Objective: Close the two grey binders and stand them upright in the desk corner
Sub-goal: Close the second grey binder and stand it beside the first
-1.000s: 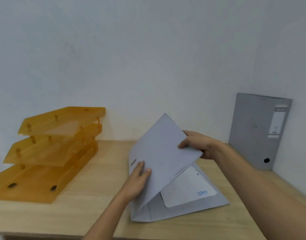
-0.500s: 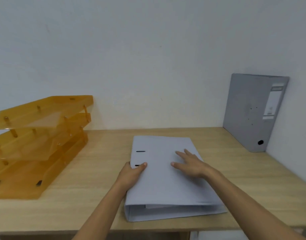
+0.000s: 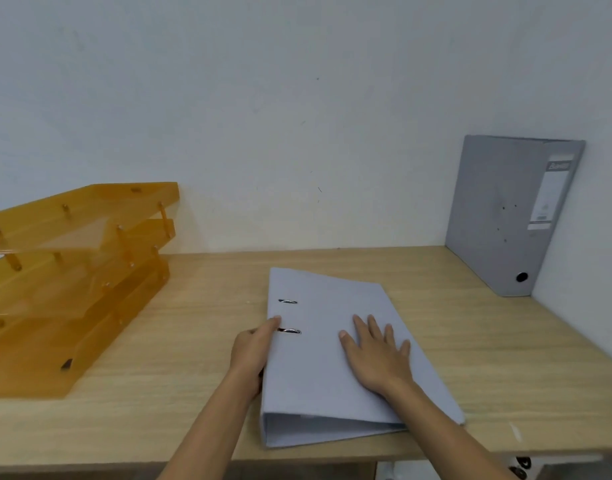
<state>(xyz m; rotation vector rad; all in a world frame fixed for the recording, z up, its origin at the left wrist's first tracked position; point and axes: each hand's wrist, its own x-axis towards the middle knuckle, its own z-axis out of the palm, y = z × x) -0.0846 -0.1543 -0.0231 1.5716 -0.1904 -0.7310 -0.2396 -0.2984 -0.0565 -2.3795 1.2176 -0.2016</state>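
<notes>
The wooden desk was taken as the reference; it was bounded by a plain white wall behind and a second wall on its right, forming the target corner. At the left end of the desk an amber three-tier letter tray was stacked against the rear wall. In the rear right corner of the desk one grey lever-arch binder was observed closed and upright, its labelled spine facing forward and its far side close against the right-hand wall. The second grey binder was found lying flat near the front centre of the desk, cover down, with two ring slots showing near the spine.

The right hand was laid flat on the cover with fingers spread, nothing being grasped. The left hand was curled around the spine edge, thumb on top of the cover.

The step in hand was judged to be the transition from closing to lifting. The cover should be kept pressed shut while the spine is gripped, so that it does not spring open. The binder should then be tipped onto its lower edge and set just beside the standing binder, spine forward, without that binder being knocked over.

The desk surface was pale woodgrain, bare elsewhere.
</notes>
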